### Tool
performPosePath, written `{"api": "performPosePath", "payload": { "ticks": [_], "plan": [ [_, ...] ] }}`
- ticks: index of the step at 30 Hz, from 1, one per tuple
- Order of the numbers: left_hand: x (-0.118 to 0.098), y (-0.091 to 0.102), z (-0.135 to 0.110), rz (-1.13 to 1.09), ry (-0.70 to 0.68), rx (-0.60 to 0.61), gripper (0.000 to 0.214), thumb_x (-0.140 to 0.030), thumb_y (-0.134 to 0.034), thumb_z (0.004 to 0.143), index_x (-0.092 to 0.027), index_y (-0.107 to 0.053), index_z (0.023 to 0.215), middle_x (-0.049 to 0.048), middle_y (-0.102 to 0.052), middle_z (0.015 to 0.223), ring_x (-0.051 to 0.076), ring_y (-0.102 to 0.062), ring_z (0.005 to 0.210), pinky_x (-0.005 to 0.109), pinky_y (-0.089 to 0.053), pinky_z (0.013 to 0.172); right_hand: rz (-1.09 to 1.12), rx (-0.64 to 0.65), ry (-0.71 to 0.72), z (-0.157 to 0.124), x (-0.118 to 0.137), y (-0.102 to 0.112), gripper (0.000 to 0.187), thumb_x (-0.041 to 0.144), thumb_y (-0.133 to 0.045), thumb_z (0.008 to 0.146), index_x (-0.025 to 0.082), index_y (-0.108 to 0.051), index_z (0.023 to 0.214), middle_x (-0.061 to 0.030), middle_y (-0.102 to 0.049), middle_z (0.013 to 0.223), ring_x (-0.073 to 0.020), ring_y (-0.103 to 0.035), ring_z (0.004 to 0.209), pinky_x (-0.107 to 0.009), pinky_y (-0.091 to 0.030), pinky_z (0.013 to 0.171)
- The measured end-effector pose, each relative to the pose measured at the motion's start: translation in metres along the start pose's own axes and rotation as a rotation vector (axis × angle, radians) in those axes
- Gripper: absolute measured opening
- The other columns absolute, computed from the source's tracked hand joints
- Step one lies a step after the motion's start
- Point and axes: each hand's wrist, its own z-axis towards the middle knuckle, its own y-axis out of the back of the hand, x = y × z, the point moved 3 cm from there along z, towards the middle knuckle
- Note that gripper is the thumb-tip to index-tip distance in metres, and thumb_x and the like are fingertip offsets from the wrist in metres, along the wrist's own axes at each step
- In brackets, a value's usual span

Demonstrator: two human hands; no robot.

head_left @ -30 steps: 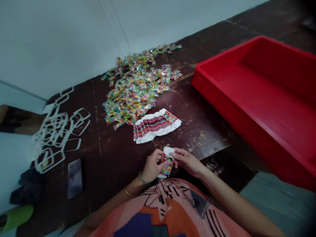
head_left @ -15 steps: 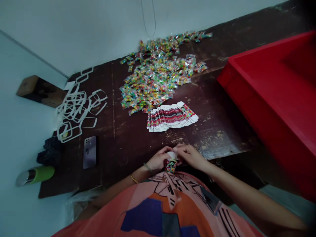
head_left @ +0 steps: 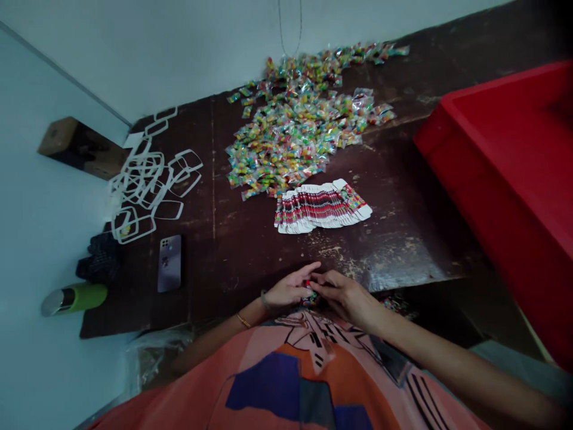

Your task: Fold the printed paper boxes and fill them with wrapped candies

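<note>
My left hand (head_left: 289, 288) and my right hand (head_left: 347, 294) meet at the near edge of the dark wooden table (head_left: 233, 251), both closed on a small printed card box (head_left: 308, 294) held low against my body. Only a sliver of the box shows between the fingers. Just beyond my hands lies a fanned stack of flat printed cards (head_left: 321, 206). Farther back spreads a heap of small colourful sachets (head_left: 304, 125).
A big red tray (head_left: 501, 161) fills the right side. At the left lie white card frames (head_left: 147, 188), a phone (head_left: 169, 263), a dark cloth (head_left: 101, 260) and a green bottle (head_left: 74, 298). A pale wall runs behind the table.
The box has been pressed down between my hands and now shows far less. My hands moved slightly lower toward my body. The view swung to the left and downward.
</note>
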Motion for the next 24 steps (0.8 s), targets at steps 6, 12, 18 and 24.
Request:
{"api": "performPosePath", "payload": {
  "ticks": [6, 12, 18, 24],
  "plan": [
    [-0.051, 0.016, -0.014, 0.787, -0.112, -0.175, 0.05, -0.021, -0.061, 0.071, -0.022, -0.058, 0.121, 0.0033, -0.061, 0.093, 0.015, -0.053, 0.08, 0.026, -0.041, 0.077, 0.017, -0.153, 0.015, 0.051, -0.044, 0.065, 0.032, 0.021, -0.047, 0.09, 0.027, -0.06, 0.119, -0.0066, -0.064, 0.11, -0.0204, -0.058, 0.103, -0.038, -0.047, 0.09],
    [-0.084, 0.044, -0.037, 0.986, 0.062, 0.057, 0.019, -0.02, -0.065, 0.066, -0.019, -0.065, 0.084, 0.0006, -0.057, 0.078, 0.013, -0.05, 0.068, 0.024, -0.041, 0.065, -0.581, -0.383, -0.125, 0.174, -0.137, 0.181, 0.04, 0.019, -0.06, 0.08, 0.02, -0.061, 0.119, -0.0119, -0.054, 0.127, -0.0305, -0.048, 0.114, -0.045, -0.041, 0.094],
    [-0.093, 0.044, 0.004, 0.243, -0.068, -0.062, 0.052, -0.031, -0.063, 0.077, -0.02, -0.043, 0.123, 0.0074, -0.06, 0.098, 0.018, -0.06, 0.085, 0.033, -0.052, 0.072, -0.63, -0.359, -0.118, 0.23, -0.163, 0.187, 0.023, 0.017, -0.052, 0.083, 0.014, -0.068, 0.099, -0.013, -0.067, 0.103, -0.0237, -0.056, 0.096, -0.033, -0.042, 0.087],
    [-0.094, 0.044, 0.033, 0.068, -0.167, -0.17, 0.047, -0.029, -0.067, 0.075, -0.017, -0.049, 0.118, 0.0108, -0.062, 0.103, 0.023, -0.061, 0.092, 0.037, -0.054, 0.072, -0.592, -0.559, -0.236, 0.178, -0.164, 0.19, 0.029, 0.02, -0.042, 0.084, 0.011, -0.065, 0.099, -0.0113, -0.067, 0.089, -0.021, -0.057, 0.076, -0.029, -0.042, 0.068]
  ]
}}
